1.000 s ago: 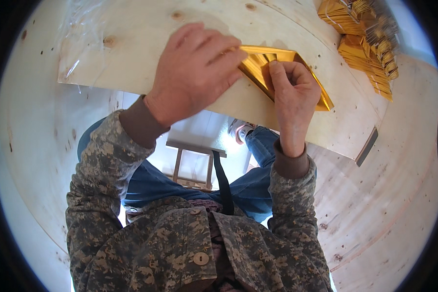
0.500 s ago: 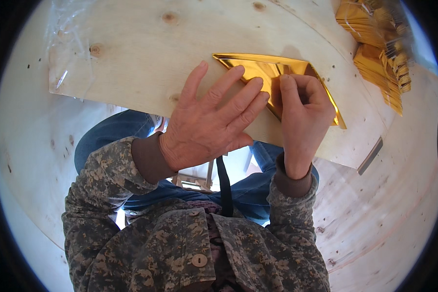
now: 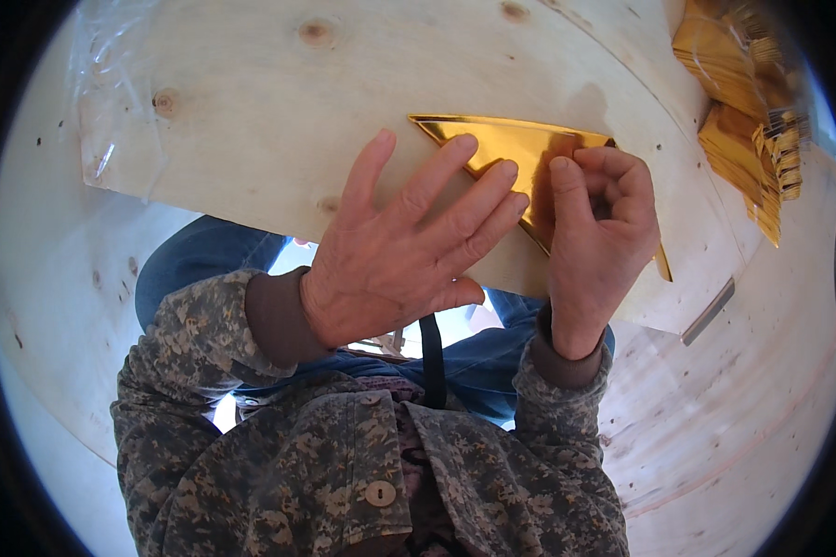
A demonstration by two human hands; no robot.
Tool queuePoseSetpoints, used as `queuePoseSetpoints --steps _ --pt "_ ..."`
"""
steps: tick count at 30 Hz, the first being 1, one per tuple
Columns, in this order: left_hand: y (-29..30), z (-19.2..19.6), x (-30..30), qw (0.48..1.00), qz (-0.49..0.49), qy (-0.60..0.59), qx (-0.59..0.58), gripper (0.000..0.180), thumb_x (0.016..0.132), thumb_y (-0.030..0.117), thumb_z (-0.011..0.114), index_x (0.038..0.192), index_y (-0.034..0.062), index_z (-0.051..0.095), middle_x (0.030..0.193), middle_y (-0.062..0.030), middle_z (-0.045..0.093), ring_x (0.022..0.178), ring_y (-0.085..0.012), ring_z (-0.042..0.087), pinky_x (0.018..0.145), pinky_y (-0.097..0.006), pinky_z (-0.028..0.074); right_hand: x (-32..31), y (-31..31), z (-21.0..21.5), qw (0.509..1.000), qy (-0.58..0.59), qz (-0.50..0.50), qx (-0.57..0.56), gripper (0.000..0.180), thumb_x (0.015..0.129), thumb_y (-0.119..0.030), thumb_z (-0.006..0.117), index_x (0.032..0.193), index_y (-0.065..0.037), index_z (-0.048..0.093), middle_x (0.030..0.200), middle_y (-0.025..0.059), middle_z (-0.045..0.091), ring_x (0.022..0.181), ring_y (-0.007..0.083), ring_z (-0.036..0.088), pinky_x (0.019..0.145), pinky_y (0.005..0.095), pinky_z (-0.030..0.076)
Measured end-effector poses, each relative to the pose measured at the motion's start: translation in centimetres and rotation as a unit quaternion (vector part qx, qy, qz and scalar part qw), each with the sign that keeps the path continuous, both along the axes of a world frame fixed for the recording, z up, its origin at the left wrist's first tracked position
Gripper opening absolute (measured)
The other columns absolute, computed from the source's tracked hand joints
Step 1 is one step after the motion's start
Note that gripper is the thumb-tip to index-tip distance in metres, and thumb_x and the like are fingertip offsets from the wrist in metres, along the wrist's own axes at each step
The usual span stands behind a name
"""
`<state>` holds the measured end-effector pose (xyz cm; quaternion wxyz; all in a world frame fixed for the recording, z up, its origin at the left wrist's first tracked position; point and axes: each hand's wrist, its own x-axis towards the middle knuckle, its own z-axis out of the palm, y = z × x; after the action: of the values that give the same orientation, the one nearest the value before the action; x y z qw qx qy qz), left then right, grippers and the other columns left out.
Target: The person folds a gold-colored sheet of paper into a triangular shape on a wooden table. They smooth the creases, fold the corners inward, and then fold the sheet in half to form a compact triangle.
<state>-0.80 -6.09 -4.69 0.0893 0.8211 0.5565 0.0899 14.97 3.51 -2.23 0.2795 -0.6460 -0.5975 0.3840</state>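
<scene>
A shiny gold foil sheet (image 3: 511,137), folded into a pointed, roughly triangular shape, lies on the pale wooden board in front of me. My left hand (image 3: 423,223) is spread out, its fingertips resting on the foil's left part and its thumb apart. My right hand (image 3: 608,223) is closed in a pinch at the foil's right side, thumb against the curled index finger near the upper right corner. That hand hides much of the right part, though a narrow gold tip shows beyond its wrist side.
Bundles of folded gold paper (image 3: 738,139) are stacked at the far right. Clear plastic film (image 3: 111,102) covers the far left of the wooden board (image 3: 251,121). A small dark metal strip (image 3: 708,311) sits at the board's right corner. My knees are under the near edge.
My right hand has shifted slightly right along the foil, its index finger now more curled near the upper right corner. The left hand stays spread on the foil. The whole view has shifted a little.
</scene>
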Motion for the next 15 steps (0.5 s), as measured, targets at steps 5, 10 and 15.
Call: queuePoseSetpoints --steps 5,10,15 --pt "0.07 0.38 0.2 1.0 0.007 0.011 -0.014 0.073 0.097 0.072 0.028 0.147 0.024 0.051 0.156 -0.0024 0.044 0.145 -0.0324 0.037 0.114 -0.068 0.011 -0.04 0.2 0.36 0.999 0.025 0.014 -0.015 0.008 0.091 -0.001 0.071 0.094 -0.001 0.064 0.072 0.0026 0.068 0.062 0.0049 0.063 0.057 0.0177 0.049" --pt "0.09 0.79 0.23 0.999 0.013 0.018 -0.042 0.073 0.097 0.072 0.028 0.148 0.023 0.049 0.157 -0.0032 0.043 0.146 -0.0344 0.036 0.114 -0.068 0.01 0.11 0.3 0.55 0.998 0.049 0.003 -0.043 0.007 0.092 -0.001 0.07 0.094 -0.001 0.064 0.077 0.0027 0.069 0.064 0.0045 0.063 0.059 0.0175 0.05" --pt "0.12 0.51 0.33 0.998 0.029 0.005 -0.047 0.074 0.097 0.072 0.028 0.149 0.0219 0.048 0.158 -0.0032 0.042 0.146 -0.0346 0.034 0.114 -0.069 0.011 0.29 0.39 0.22 0.999 0.041 0.019 -0.021 0.007 0.092 0.0 0.07 0.095 -0.001 0.064 0.081 0.003 0.07 0.065 0.0039 0.063 0.06 0.0176 0.05"
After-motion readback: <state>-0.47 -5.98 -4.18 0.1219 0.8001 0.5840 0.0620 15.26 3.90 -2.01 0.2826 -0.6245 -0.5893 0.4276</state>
